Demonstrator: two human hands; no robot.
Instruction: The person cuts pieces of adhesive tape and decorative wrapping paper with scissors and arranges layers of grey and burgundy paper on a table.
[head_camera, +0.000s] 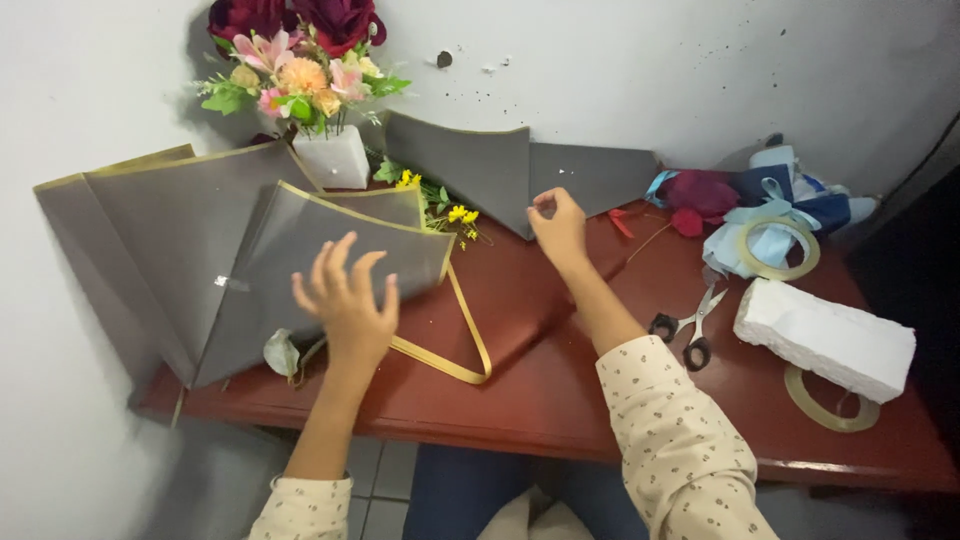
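The bench (540, 380) is dark reddish brown. The wrapping sheets (200, 250) on it are grey with thin gold edging, and a gold ribbon (470, 345) loops beside them. The bouquet (300, 60) mixes deep crimson roses, pink lilies and peach blooms with green leaves, set in a white block (335, 158). Small yellow flowers (455, 215) lie nearby. The scissors (690, 325) have black handles. The foam brick (825, 338) is white, the tape roll (778, 250) yellowish, the ribbons (790, 200) pale and navy blue. The sleeves (680, 440) are cream with tiny dark dots.

Two tape rolls (779, 249), one scissors (690, 325), one foam block (825, 338).
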